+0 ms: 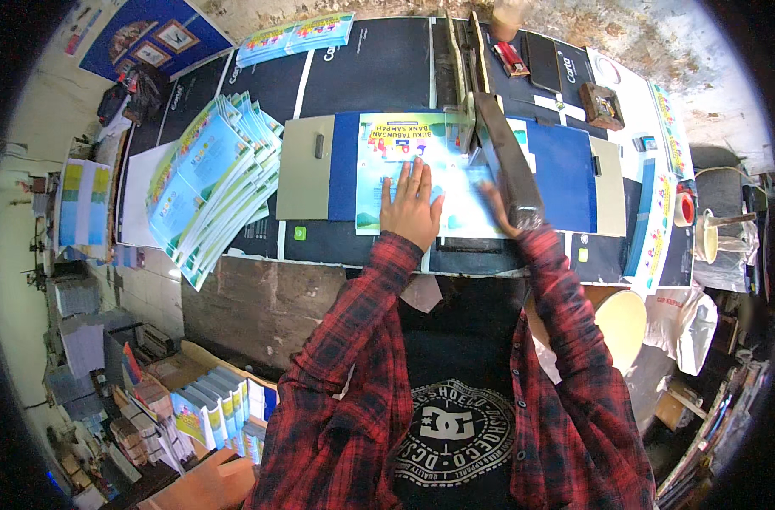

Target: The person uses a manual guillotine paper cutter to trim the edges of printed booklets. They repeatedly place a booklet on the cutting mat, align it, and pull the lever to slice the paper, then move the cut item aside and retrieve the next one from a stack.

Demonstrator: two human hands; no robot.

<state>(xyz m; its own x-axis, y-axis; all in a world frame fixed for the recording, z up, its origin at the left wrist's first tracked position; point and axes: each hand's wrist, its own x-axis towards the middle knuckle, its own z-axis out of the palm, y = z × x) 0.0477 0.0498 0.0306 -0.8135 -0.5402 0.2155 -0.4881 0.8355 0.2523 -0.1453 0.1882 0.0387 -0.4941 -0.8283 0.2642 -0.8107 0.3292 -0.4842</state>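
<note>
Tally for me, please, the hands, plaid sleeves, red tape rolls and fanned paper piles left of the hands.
Hands, left hand and right hand: 2
Plaid sleeves: 2
Red tape roll: 1
Fanned paper pile: 1
Total: 6

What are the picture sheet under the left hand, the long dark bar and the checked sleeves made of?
The sheet is probably paper, smooth and perhaps glossy: it lies thin and flat with bright printing. The bar may be metal or wood; its dark, slightly shiny surface leaves that open. The sleeves look like soft, dull cloth, because they fold and wrinkle.
</note>
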